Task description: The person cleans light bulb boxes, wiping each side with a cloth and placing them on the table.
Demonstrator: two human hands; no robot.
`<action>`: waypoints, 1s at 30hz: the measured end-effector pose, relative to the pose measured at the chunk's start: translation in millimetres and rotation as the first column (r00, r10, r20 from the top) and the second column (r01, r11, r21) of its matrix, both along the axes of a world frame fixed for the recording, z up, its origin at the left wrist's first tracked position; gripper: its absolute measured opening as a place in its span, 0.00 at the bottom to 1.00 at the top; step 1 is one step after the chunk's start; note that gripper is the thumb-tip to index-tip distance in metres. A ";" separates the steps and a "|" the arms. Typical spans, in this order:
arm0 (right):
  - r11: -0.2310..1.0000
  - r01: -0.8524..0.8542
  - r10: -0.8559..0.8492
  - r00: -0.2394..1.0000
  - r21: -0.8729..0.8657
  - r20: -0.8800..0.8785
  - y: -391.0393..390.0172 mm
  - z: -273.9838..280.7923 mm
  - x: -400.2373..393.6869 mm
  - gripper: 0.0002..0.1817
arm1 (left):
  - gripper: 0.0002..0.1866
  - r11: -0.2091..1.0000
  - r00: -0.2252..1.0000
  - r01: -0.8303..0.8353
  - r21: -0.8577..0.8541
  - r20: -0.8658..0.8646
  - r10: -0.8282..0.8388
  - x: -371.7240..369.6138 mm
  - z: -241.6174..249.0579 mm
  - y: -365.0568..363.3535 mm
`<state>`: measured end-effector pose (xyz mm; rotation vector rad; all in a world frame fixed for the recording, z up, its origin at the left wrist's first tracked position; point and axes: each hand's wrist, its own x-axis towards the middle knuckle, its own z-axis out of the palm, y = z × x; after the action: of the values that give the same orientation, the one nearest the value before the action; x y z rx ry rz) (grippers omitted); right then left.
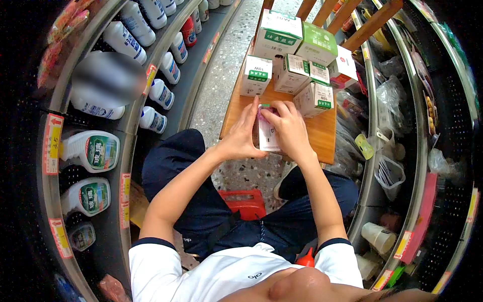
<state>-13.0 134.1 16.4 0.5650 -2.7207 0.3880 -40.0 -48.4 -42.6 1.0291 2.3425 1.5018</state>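
Note:
A small white box lies near the front edge of the wooden surface, between my two hands. My left hand is against the box's left side, fingers pointing forward and thumb at its near end. From the right, my right hand grips the box with its fingers curled over the top and side. Just beyond stand several white and green boxes, among them a small one, a box at the right, a large one and a green-topped one.
Shelves with white bottles and spray bottles run along the left. On the right, shelves hold plastic-wrapped goods and cups. Wooden bars rise behind the boxes. A red stool is between my legs.

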 end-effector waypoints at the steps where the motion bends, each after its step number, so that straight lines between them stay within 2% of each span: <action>1: 1.000 0.004 -0.004 1.000 -0.008 -0.020 -0.5 -0.1 -4.1 0.16 | 0.79 1.000 1.000 0.001 -0.005 0.002 -0.001 0.0 0.0 0.2; 4: 0.998 0.060 -0.059 0.997 -0.023 0.044 -5.1 4.3 -13.0 0.22 | 0.79 1.000 1.000 -0.010 0.000 -0.010 0.010 0.8 -1.1 1.0; 7: 0.995 0.095 -0.095 0.995 0.015 -0.017 -6.5 -5.8 -18.6 0.17 | 0.79 1.000 1.000 -0.014 0.016 -0.015 0.014 2.0 0.8 1.2; 10: 0.996 0.081 -0.083 0.995 -0.041 -0.056 -7.5 -10.7 -14.0 0.17 | 0.80 1.000 0.999 -0.023 -0.001 -0.023 0.023 1.7 0.1 1.0; 13: 0.994 0.075 -0.074 0.997 -0.085 0.013 -9.7 -1.7 1.5 0.20 | 0.80 0.999 0.999 -0.025 -0.021 0.041 0.025 2.3 2.6 -0.2; 19: 0.995 0.006 0.005 0.994 -0.098 0.109 -5.4 4.7 35.0 0.20 | 0.79 0.999 1.000 -0.022 0.029 0.000 0.022 1.7 -1.5 3.0; 20: 0.992 0.000 0.013 0.994 -0.128 0.105 -5.3 3.5 41.7 0.21 | 0.79 0.998 0.995 -0.047 0.040 -0.087 0.050 2.1 -3.6 3.9; 23: 0.992 -0.006 0.021 0.993 -0.127 0.118 -5.1 6.0 58.0 0.21 | 0.79 0.998 0.989 -0.052 0.043 -0.136 0.057 2.6 -1.7 4.5; 24: 0.991 -0.006 0.024 0.991 -0.137 0.132 -4.9 7.2 62.9 0.22 | 0.78 0.998 0.996 -0.037 0.052 -0.085 0.041 2.4 -1.0 4.2; 27: 0.995 -0.013 0.028 0.988 -0.099 0.152 -1.1 9.0 75.1 0.22 | 0.78 0.997 0.992 -0.043 0.057 -0.115 0.049 3.1 -0.3 4.7; 30: 0.991 0.009 0.015 0.984 -0.130 0.179 2.9 17.6 86.5 0.23 | 0.79 0.999 0.992 -0.045 0.014 -0.120 0.046 3.0 1.0 3.6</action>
<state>73.5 136.9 34.0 0.5212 -2.8379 0.6412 -37.0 -44.8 -41.5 1.1060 2.4571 1.5109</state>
